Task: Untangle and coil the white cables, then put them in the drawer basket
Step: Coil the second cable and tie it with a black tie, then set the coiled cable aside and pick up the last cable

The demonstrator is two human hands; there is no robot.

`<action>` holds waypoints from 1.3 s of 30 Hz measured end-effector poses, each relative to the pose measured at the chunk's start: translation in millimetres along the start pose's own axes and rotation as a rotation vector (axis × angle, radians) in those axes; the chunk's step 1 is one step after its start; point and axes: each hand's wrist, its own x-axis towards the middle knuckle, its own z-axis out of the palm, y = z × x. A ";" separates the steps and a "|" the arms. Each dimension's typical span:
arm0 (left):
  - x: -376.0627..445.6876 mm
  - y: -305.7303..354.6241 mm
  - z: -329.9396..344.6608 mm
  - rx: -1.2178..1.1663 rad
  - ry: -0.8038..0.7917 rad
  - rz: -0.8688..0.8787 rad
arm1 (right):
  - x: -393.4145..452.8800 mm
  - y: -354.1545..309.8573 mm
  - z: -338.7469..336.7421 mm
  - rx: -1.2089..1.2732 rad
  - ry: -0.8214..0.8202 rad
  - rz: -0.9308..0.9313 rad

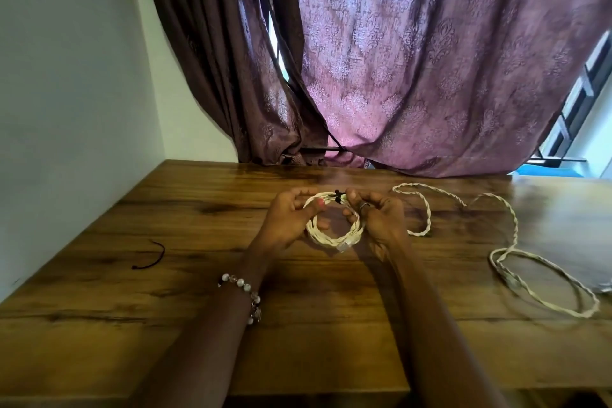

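- Spare black tie (150, 257) lies loose on bench (205, 308), far left, well apart from both hands; likely kept for the next coil.
- Left hand (287, 221) grips coiled white cable (326, 235) by its left rim, fingers curled, steadying the loops so they don't spring apart.
- Right hand (374, 214) pinches black tie (337, 198) atop the coil, apparently cinching it.
- Second white cable (510, 242) sprawls uncoiled on bench, right of both hands, untouched.
- Drawer basket not in view.
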 end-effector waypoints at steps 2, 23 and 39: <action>-5.7 0.9 5.9 -0.040 -0.007 -0.024 | -12.8 -6.2 -8.2 0.044 -0.010 0.027; -72.2 -19.1 215.5 0.679 -0.444 0.439 | -145.4 -107.8 -240.7 0.041 0.570 0.064; -31.7 -40.3 199.3 0.818 -0.094 0.644 | -121.8 -82.7 -270.1 0.275 0.794 0.034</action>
